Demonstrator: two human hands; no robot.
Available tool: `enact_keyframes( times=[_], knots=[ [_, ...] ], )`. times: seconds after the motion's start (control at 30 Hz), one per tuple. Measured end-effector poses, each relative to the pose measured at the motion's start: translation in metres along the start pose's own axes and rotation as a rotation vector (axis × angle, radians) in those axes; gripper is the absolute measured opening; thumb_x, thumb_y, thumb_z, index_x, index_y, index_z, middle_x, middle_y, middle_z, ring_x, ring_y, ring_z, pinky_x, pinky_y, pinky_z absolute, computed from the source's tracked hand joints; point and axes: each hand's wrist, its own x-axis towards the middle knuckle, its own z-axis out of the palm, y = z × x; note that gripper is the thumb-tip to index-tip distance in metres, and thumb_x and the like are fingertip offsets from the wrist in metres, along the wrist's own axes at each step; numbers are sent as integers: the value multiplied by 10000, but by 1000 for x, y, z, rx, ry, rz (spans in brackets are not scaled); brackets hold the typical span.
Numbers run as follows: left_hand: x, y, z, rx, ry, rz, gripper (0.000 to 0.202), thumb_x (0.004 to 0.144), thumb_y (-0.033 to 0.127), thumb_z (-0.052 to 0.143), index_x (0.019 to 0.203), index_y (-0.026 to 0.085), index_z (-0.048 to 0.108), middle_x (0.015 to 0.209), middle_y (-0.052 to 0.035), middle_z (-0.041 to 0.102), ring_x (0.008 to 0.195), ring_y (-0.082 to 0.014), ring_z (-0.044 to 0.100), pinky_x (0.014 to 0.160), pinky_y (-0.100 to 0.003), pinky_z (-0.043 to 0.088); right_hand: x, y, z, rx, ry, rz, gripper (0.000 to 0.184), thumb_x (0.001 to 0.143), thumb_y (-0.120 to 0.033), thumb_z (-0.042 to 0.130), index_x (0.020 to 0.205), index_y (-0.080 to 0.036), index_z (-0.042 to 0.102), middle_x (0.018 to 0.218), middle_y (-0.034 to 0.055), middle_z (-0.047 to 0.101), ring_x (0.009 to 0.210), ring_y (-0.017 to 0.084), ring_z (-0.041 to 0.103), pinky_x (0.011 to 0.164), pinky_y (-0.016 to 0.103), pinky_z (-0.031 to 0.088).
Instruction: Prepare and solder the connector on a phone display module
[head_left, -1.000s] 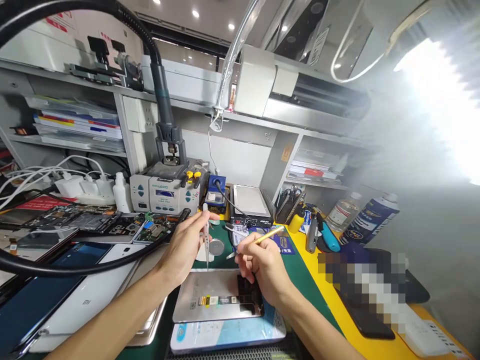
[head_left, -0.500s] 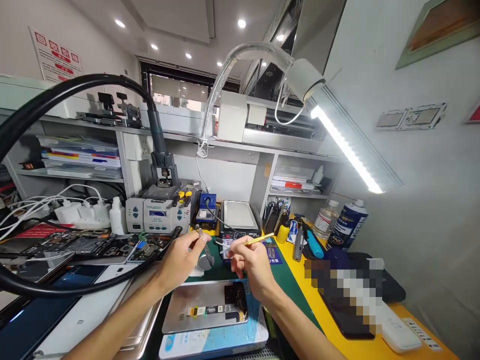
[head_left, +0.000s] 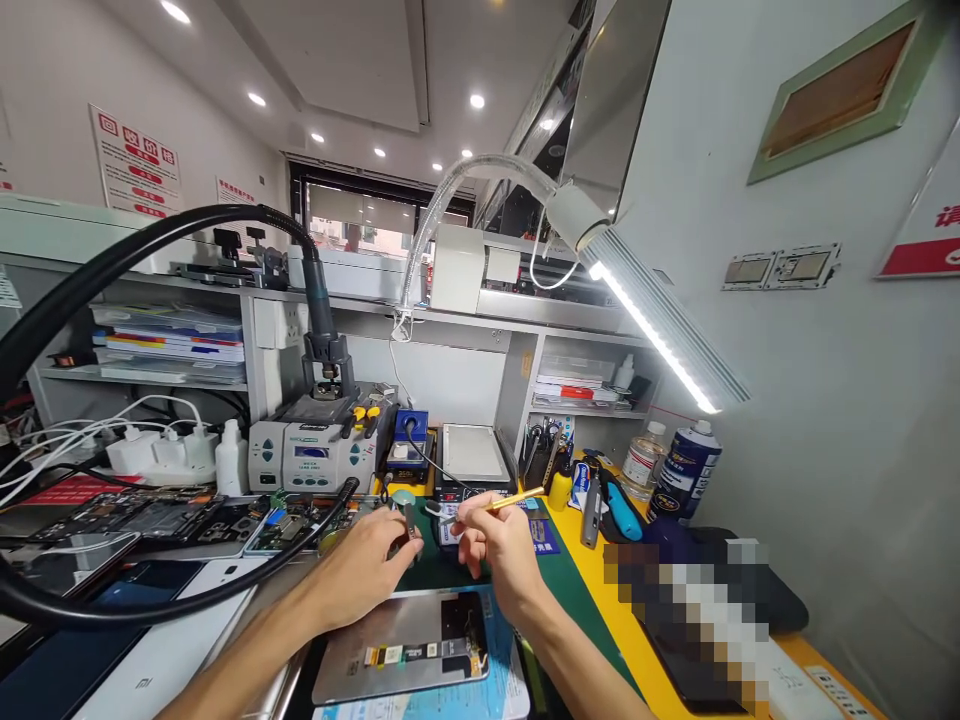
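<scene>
My left hand (head_left: pixel 364 565) is closed over the green mat, fingertips pinched on a thin grey strip-like piece (head_left: pixel 410 520) whose kind I cannot make out. In my right hand (head_left: pixel 501 550) is a slim gold-handled tool (head_left: pixel 517 498), gripped like a pen and pointing left toward the left fingertips. Its tip is too small to identify. Below both hands, a phone screen assembly (head_left: pixel 397 672) lies with its silver back up, showing a flex cable. It rests on a blue and white box (head_left: pixel 504 690). A pale green round lid (head_left: pixel 403 496) stands behind my left hand.
A hot-air station (head_left: pixel 315 455) and a soldering station (head_left: pixel 409 450) stand at the back. Phone boards (head_left: pixel 142 500) and phones crowd the left, under a looping black hose (head_left: pixel 150 218). Bottles, including a blue spray can (head_left: pixel 684 470), stand right. A lit lamp (head_left: pixel 660 340) hangs overhead.
The view has tilted up, so the bench sits lower in the picture. My left hand has lowered with the grey piece, nearer the screen. My right hand keeps its hold on the gold-handled tool.
</scene>
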Motion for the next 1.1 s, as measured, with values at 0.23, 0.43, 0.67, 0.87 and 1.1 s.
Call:
enact_keyframes(
  times=[0.23, 0.43, 0.67, 0.87, 1.1],
  knots=[
    [8, 5, -28, -286, -7, -165, 429, 902, 543, 541, 885, 153, 720, 873, -96, 768, 868, -288, 717, 784, -383, 544, 0, 4, 0, -21, -2, 10, 142, 685, -268, 671, 726, -142, 620, 589, 19, 663, 388, 93, 529, 325, 165, 343],
    [8, 8, -35, -556, -111, -253, 449, 858, 561, 593, 938, 122, 639, 876, -137, 772, 808, -289, 759, 789, -433, 601, 1, 5, -1, -64, -46, 104, 132, 650, -266, 662, 680, -160, 591, 542, 4, 639, 373, 104, 535, 313, 165, 328],
    [10, -2, -31, -461, -80, -205, 396, 915, 528, 521, 881, 150, 633, 864, -83, 730, 814, -223, 703, 805, -382, 554, -1, 7, 1, -116, -50, 125, 126, 644, -260, 659, 673, -161, 587, 541, -2, 636, 370, 102, 531, 316, 168, 335],
    [7, -2, -29, -332, -65, -172, 326, 903, 481, 569, 855, 171, 660, 606, 66, 457, 563, -125, 431, 560, -261, 358, -2, 6, 2, -119, -50, 108, 142, 662, -274, 670, 693, -159, 592, 552, -3, 636, 374, 100, 535, 324, 168, 333],
    [4, 11, -21, -347, -244, -159, 317, 840, 451, 657, 825, 139, 713, 643, 50, 436, 616, -123, 357, 566, -263, 263, -5, 6, 4, -121, -102, 59, 164, 713, -300, 687, 741, -163, 601, 610, 4, 654, 401, 96, 542, 349, 173, 349]
  ],
)
